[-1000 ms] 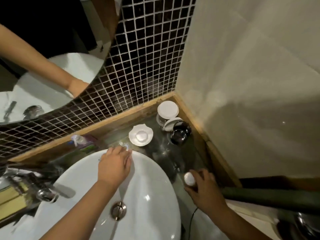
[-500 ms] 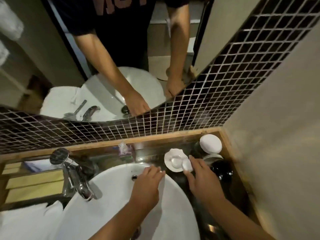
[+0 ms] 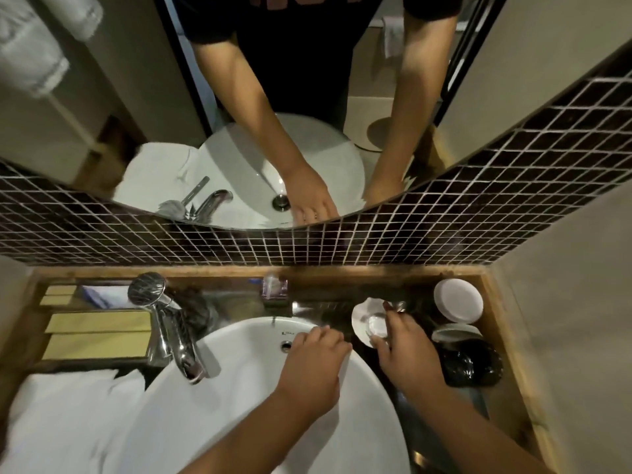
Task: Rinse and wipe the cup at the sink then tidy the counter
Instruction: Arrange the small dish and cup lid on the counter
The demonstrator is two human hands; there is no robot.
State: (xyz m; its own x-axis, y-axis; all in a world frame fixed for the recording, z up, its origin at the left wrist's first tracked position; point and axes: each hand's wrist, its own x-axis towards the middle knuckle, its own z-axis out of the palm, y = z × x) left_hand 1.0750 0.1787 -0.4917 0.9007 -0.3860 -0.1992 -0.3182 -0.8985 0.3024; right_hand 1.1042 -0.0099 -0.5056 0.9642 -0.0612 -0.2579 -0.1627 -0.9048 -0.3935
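Observation:
The white basin [image 3: 239, 405] fills the lower middle. My left hand [image 3: 313, 366] lies palm down on its back rim, next to the overflow hole, and holds nothing. To the right, a white scalloped dish [image 3: 360, 318] sits on the dark counter. On it lies a small round clear-and-white item [image 3: 376, 327]. My right hand [image 3: 408, 350] reaches over the dish, and its thumb and forefinger close around that item. I cannot tell whether this item is the cup.
A chrome faucet [image 3: 179, 340] stands left of the basin. A white-lidded jar [image 3: 458, 300], a second lidded glass [image 3: 456, 332] and a crumpled black bag [image 3: 473, 367] fill the right corner. A small bottle [image 3: 273, 289] stands at the back. White towel [image 3: 68, 419] and yellow boxes [image 3: 99, 333] lie left.
The view has swung left and up, so the mirror now shows. My right hand carried a small white round item from the counter's front to the scalloped dish. The left hand stayed on the rim.

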